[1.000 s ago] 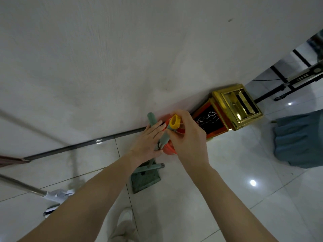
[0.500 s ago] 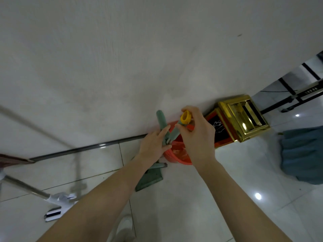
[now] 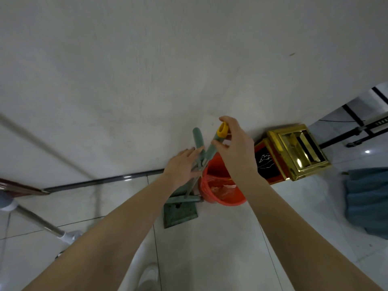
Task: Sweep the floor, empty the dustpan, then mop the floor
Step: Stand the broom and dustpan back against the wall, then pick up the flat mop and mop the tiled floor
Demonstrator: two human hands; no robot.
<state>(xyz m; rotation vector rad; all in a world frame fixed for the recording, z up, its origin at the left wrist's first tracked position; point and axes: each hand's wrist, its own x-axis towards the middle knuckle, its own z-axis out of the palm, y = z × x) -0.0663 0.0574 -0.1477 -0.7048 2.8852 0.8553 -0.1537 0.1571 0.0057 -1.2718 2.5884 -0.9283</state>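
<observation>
A green dustpan (image 3: pixel 180 215) stands on the tiled floor against the white wall, its green handle (image 3: pixel 198 138) upright. Beside that handle leans a green broom handle (image 3: pixel 210 152) with a yellow cap (image 3: pixel 222 130). My right hand (image 3: pixel 234 150) pinches the broom handle just under the cap, thumb on one side and fingers over the top. My left hand (image 3: pixel 182 168) has its fingers stretched out flat against both handles, lower down. The broom's head is hidden behind my hands and the dustpan.
A red bucket (image 3: pixel 222 201) sits right of the dustpan, then a red, black and gold bin (image 3: pixel 294 152) against the wall. A mop (image 3: pixel 45 224) with a metal pole and white head lies at left. A blue cloth (image 3: pixel 367 198) lies at right.
My right hand has loosened from a full grip over the yellow cap to a fingertip pinch. Both hands have drawn back, uncovering more of the red bucket.
</observation>
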